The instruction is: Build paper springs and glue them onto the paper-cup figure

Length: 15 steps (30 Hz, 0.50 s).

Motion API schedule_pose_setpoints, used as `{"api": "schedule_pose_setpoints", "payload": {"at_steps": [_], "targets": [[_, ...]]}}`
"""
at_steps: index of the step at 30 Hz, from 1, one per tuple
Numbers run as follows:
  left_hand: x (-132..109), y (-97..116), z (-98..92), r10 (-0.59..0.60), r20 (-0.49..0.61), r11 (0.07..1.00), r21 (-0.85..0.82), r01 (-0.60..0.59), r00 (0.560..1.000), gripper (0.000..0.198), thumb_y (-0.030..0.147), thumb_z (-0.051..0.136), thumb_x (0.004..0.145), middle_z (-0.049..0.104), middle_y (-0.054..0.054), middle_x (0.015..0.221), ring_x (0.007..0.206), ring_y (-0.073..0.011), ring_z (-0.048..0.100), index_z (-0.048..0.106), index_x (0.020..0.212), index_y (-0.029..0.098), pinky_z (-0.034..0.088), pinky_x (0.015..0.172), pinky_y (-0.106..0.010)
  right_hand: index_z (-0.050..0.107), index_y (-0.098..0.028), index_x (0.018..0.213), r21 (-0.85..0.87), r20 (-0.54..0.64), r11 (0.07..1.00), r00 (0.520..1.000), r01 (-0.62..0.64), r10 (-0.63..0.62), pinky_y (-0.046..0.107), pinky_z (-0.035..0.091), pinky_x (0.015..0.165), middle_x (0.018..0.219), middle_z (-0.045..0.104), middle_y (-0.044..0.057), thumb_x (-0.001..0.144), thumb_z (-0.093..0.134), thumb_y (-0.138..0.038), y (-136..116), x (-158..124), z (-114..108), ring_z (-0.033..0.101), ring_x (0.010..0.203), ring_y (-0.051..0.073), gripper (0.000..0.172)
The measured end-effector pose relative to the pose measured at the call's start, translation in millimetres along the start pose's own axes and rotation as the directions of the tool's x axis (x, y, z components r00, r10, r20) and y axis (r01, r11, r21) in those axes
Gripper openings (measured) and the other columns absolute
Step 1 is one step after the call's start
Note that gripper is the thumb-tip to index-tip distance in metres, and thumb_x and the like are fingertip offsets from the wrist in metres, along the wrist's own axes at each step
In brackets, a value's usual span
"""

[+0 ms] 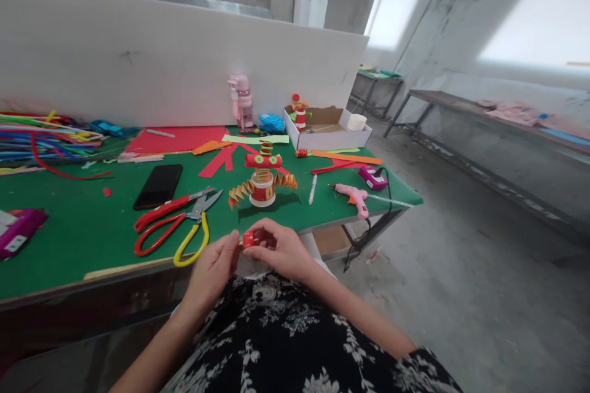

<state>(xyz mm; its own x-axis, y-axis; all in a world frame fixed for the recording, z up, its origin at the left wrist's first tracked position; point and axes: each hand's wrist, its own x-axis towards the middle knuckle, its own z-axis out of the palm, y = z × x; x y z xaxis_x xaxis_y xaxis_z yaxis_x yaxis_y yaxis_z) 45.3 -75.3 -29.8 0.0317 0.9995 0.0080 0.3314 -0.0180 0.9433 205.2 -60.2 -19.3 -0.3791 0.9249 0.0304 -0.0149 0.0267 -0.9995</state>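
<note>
Both hands are close together over my lap, just in front of the table edge. A small red rolled piece sits between them. My left hand pinches its left side with thumb and index finger. The fingers of my right hand are curled round its right side. Beyond them on the green table stands a paper figure with a red and white cup body, folded orange arms and a red roll head with green eyes. Red-handled pliers or shears and yellow-handled scissors lie left of the figure.
A black phone and colourful strips lie at left. A pink glue gun with its cable lies at right. At the back are a pink bottle, a white box and a white board.
</note>
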Motion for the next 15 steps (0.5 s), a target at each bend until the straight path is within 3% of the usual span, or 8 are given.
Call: {"api": "schedule_pose_setpoints", "payload": {"at_steps": [2,4,8,11,13,15], "targets": [[1,-2,-5.3,0.160,0.053,0.964,0.207,-0.168,0.986,0.050,0.062,0.034,0.091,0.043,0.004,0.054,0.049,-0.0145,0.041,0.043,0.062,0.022,0.032,0.048,-0.026,0.055,-0.020,0.086,0.152,0.058,0.981,0.992,-0.117,0.109,0.024,0.045,0.060,0.072,0.059,-0.005,0.068,0.076,-0.055,2,-1,-1,0.056,0.060,0.010,0.045],[2,-4,-10.3,0.314,0.155,0.866,0.359,-0.350,0.937,0.039,0.051,0.035,0.095,0.052,0.002,0.064,0.056,-0.0163,0.049,0.050,0.075,0.022,0.037,0.053,-0.027,0.052,-0.020,0.081,0.285,0.144,0.928,0.968,-0.241,0.207,0.023,0.046,0.057,0.067,0.059,-0.005,0.068,0.074,-0.061,6,-2,-1,0.057,0.055,0.009,0.048],[3,-5,-15.2,0.554,0.324,0.529,0.575,-0.625,0.767,0.030,0.023,0.030,0.098,0.054,0.000,0.068,0.062,-0.0175,0.051,0.050,0.075,0.022,0.036,0.055,-0.027,0.051,-0.019,0.077,0.392,0.229,0.841,0.925,-0.373,0.304,0.021,0.045,0.049,0.062,0.060,-0.004,0.069,0.069,-0.067,12,-3,1,0.056,0.047,0.008,0.052],[4,-2,-14.4,0.650,0.385,0.296,0.665,-0.685,0.655,0.033,0.009,0.029,0.094,0.054,-0.002,0.067,0.063,-0.0185,0.049,0.051,0.072,0.021,0.032,0.055,-0.028,0.047,-0.020,0.076,0.397,0.196,0.831,0.921,-0.389,0.337,0.018,0.035,0.038,0.052,0.054,-0.008,0.072,0.064,-0.069,13,-2,8,0.041,0.037,0.005,0.052],[3,-2,-12.0,0.684,0.371,0.289,0.654,-0.700,0.629,0.033,0.009,0.031,0.094,0.054,-0.002,0.065,0.062,-0.0184,0.048,0.052,0.071,0.021,0.031,0.054,-0.029,0.043,-0.022,0.076,0.407,0.129,0.836,0.929,-0.368,0.346,0.016,0.026,0.035,0.047,0.046,-0.012,0.073,0.065,-0.067,12,-3,13,0.029,0.035,0.003,0.050],[-1,-3,-8.5,0.677,0.294,0.437,0.577,-0.690,0.675,0.033,0.014,0.033,0.095,0.053,-0.001,0.063,0.060,-0.0167,0.047,0.051,0.069,0.020,0.033,0.056,-0.028,0.041,-0.023,0.078,0.405,0.065,0.856,0.944,-0.322,0.325,0.015,0.020,0.035,0.047,0.043,-0.013,0.074,0.066,-0.062,10,-5,16,0.024,0.036,0.003,0.047]]}}
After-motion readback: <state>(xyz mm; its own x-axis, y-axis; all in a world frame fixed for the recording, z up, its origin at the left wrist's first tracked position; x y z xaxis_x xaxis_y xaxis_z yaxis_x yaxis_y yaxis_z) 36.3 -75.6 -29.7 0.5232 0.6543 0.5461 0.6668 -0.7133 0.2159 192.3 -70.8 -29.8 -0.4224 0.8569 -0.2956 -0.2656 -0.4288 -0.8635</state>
